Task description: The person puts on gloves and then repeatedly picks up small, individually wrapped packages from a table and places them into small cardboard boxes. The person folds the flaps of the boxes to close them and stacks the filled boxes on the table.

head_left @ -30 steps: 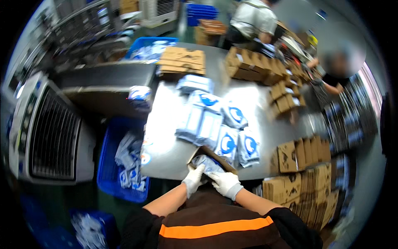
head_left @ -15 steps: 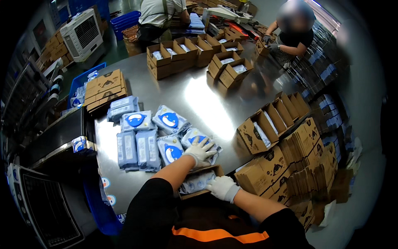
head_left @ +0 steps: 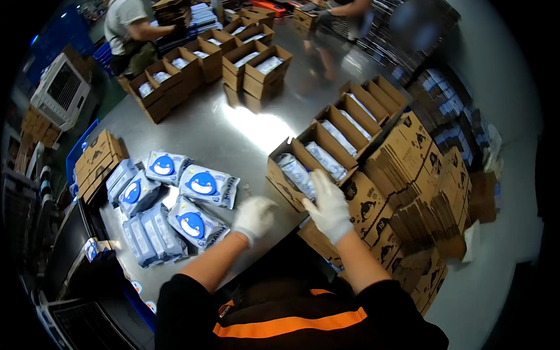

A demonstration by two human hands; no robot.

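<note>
My right hand [head_left: 328, 204], in a white glove, lies flat on the near wall of an open cardboard box [head_left: 279, 175] that holds blue-white packs [head_left: 296, 173]. The box stands at the near end of a row of similar filled boxes [head_left: 350, 125]. My left hand [head_left: 254, 217], also gloved, hovers over the metal table [head_left: 233, 134] with its fingers curled and nothing in it. Just left of it lies a spread of flat blue-and-white packs with a round blue figure [head_left: 198, 223].
Stacks of folded cardboard boxes [head_left: 420, 181] stand at my right. More filled boxes [head_left: 192, 64] sit at the table's far side, where other people work [head_left: 125, 29]. Flat cartons [head_left: 96, 160] and a blue crate [head_left: 79, 153] are at the left. A dark machine [head_left: 70, 251] stands lower left.
The view has swung right. The box that sat close in front of me now stands at the end of the row on the right. My left hand has drawn back from the packs.
</note>
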